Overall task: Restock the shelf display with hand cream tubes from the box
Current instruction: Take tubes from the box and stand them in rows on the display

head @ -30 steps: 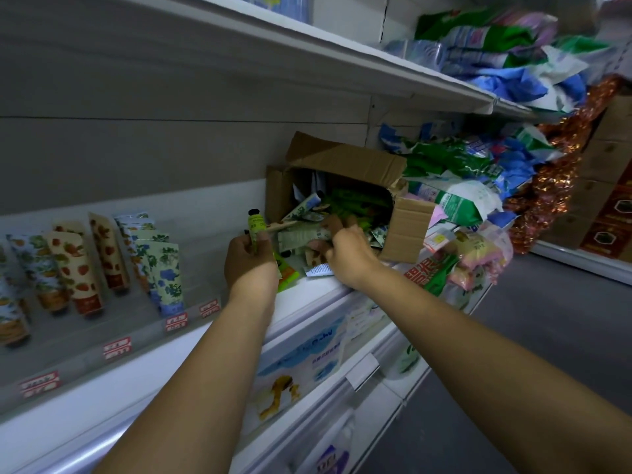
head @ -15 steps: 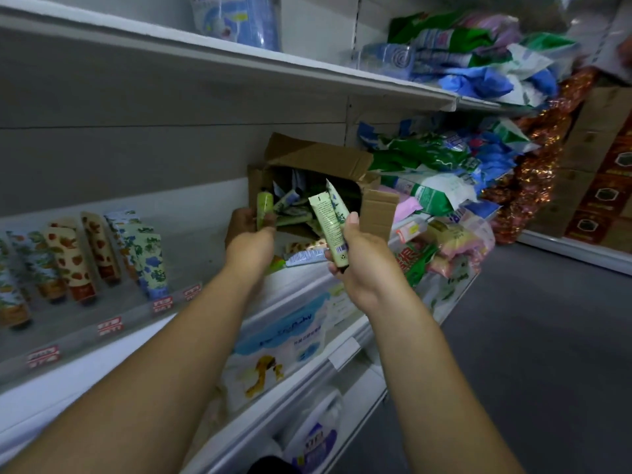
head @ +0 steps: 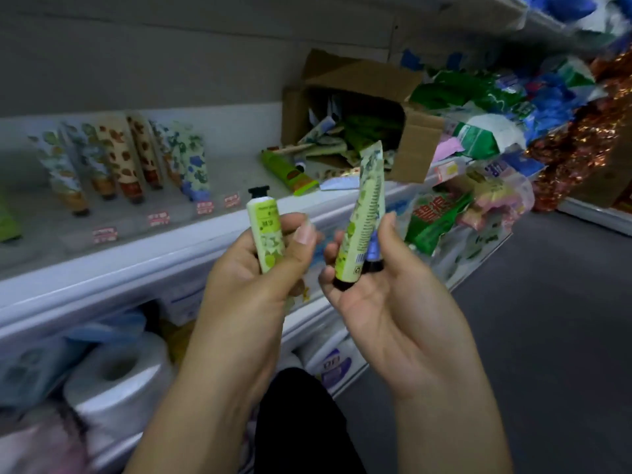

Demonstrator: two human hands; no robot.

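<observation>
Left grip [head: 260, 278]: fingers and thumb curled round one pale green plastic tube with a black cap [head: 267, 234], held upright with the cap uppermost.

Right grip [head: 379, 295]: closed round two tubes together. One is a pale green printed tube [head: 363, 213], crimped end up and cap down. Behind it is a blue-bodied tube [head: 373, 249], mostly hidden. The two grips are level and close but not touching.

Half a second ago the left grip was at the mouth of the box and the right just short of it. Both are now drawn back to the near side of the white shelf [head: 102, 271].

Beyond the grips, the brown cardboard box [head: 359, 77] lies on its side on that shelf with more tubes spilling from its mouth. A darker green tube [head: 287, 172] lies loose just in front of it.

Left of and beyond the left grip, a row of patterned tubes [head: 119, 159] stands cap down behind red price tags [head: 158, 218]. Right of the box, bagged goods [head: 478, 138] are heaped.
</observation>
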